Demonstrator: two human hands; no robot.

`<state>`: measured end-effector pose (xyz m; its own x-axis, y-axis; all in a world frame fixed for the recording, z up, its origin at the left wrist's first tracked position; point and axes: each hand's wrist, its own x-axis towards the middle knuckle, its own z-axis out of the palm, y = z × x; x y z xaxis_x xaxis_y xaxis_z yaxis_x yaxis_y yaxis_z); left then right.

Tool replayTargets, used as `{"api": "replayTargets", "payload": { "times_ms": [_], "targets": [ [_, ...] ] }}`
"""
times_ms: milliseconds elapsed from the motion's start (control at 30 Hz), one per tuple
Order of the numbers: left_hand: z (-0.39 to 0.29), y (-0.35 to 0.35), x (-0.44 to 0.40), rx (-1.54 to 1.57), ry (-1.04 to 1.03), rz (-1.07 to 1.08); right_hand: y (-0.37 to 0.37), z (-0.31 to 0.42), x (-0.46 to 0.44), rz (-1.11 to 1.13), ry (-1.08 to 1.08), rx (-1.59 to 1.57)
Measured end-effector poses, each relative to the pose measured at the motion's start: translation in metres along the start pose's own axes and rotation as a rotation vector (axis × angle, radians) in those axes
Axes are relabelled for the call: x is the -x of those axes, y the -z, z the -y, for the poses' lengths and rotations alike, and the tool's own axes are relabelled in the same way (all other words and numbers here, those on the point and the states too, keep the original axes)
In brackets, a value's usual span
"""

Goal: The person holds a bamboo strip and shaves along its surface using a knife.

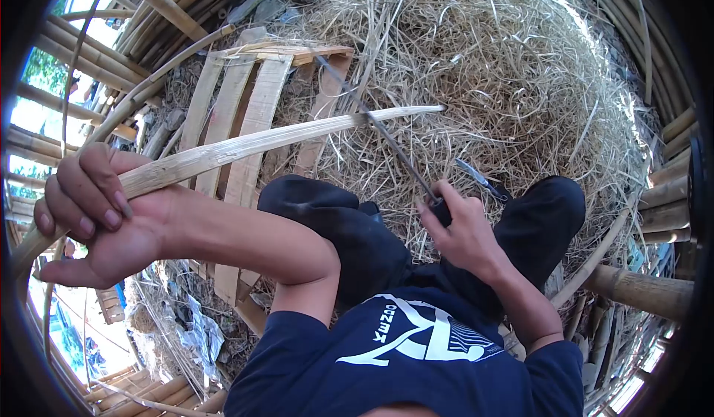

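Here the left hand (123,224) is curling its fingers around a long pale bamboo strip (253,143), the palm turning upward and the thumb pointing out toward the left edge of the view. The strip is running past the wrist and up to the right, narrowing to a tip above the straw (520,68). Over on the other side, the right hand (465,227) is closing around the black handle (441,210) of a long thin blade (398,149). That blade is slanting up and to the left, crossing the strip near its narrow end; whether the 2 are touching, the view isn't making clear. Beyond the left forearm, a slatted wooden crate (245,112) is lying among the debris, the strip passing above its slats. Just beyond the right hand, a small knife (474,172) is resting on the straw, between 2 knees in black trousers (547,220). Bamboo poles (643,292) are lining the space all around.
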<state>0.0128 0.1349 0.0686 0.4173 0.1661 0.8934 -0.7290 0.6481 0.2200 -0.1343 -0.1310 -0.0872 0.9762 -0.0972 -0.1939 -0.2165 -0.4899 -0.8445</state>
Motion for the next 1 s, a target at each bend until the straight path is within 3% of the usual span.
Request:
{"api": "replayTargets", "payload": {
  "times_ms": [100, 200, 633, 800, 900, 1000],
  "targets": [
    [-0.001, -0.002, 0.0, -0.04, -0.005, 0.015, -0.006, 0.023, 0.01, -0.005, 0.271, -0.055],
    [-0.001, -0.003, -0.002, -0.033, 0.003, 0.067, -0.012, 0.031, 0.014, -0.001, 0.331, -0.052],
    [-0.006, -0.008, 0.012, -0.011, -0.033, -0.004, -0.022, -0.015, 0.015, -0.106, 0.255, 0.072],
    [0.005, -0.017, 0.007, 0.027, -0.031, -0.029, -0.009, 0.004, 0.023, -0.107, 0.249, 0.029],
    [0.004, -0.023, 0.007, 0.05, -0.023, 0.041, -0.009, 0.031, 0.028, -0.126, 0.449, 0.008],
    [0.002, -0.033, 0.008, 0.108, -0.012, 0.05, -0.008, 0.039, 0.024, -0.068, 0.488, -0.005]
  ]
}}
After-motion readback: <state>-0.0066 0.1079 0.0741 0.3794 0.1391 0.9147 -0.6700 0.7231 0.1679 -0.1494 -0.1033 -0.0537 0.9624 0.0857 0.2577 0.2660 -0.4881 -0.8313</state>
